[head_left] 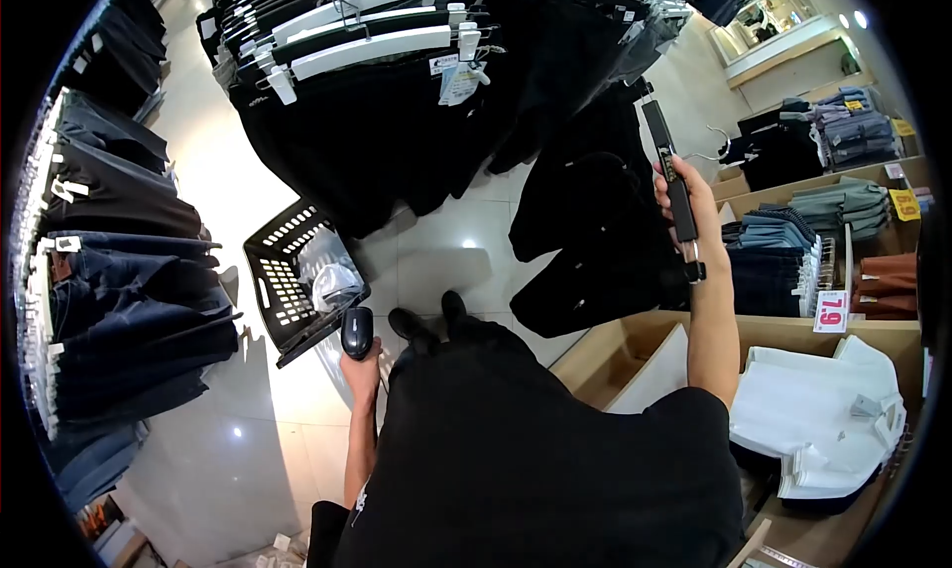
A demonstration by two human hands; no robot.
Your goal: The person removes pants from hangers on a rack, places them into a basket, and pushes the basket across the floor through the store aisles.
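My left hand [361, 360], low at the centre left, is closed round a black handheld scanner [357, 332]. Just beyond it stands a black plastic basket [283, 265] with a clear plastic bag [332, 275] inside. On the right, my right hand [694, 199] grips a black clip hanger [658, 136] by its bar, with its hook pointing right. Black garments [595, 231] hang beside and left of that hanger; whether they are attached to it is hard to see.
Black trousers [347, 131] hang on white hangers ahead. Dark jeans [139, 300] line the left rack. At the right are shelves with folded clothes [853, 131], a price card [831, 311], a wooden bin [620, 355] and white shirts [818, 409].
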